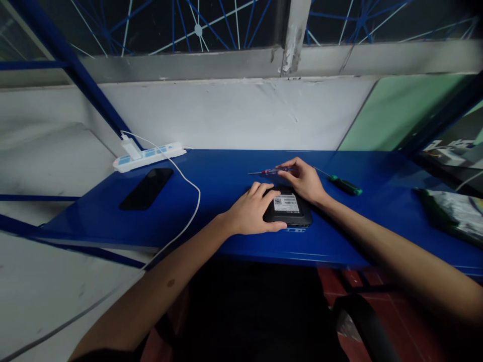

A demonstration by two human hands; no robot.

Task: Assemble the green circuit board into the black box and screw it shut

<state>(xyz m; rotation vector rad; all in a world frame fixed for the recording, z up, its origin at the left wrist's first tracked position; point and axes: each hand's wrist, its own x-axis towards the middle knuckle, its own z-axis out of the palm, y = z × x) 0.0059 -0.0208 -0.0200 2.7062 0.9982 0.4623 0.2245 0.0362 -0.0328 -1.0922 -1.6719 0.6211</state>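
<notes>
A small black box (292, 213) with a white label on top lies near the front edge of the blue desk (226, 176). My left hand (254, 208) rests on its left side, fingers curled over the top and thumb along the front. My right hand (302, 178) sits just behind the box, fingers pinched on the handle of a thin red-handled screwdriver (269, 172) that lies on the desk pointing left.
A green-handled screwdriver (345, 186) lies to the right of my right hand. A black phone (147, 188) and a white power strip (149, 156) with a plugged charger and white cable (188, 201) sit at the left. A dark circuit board (453, 213) lies at the far right.
</notes>
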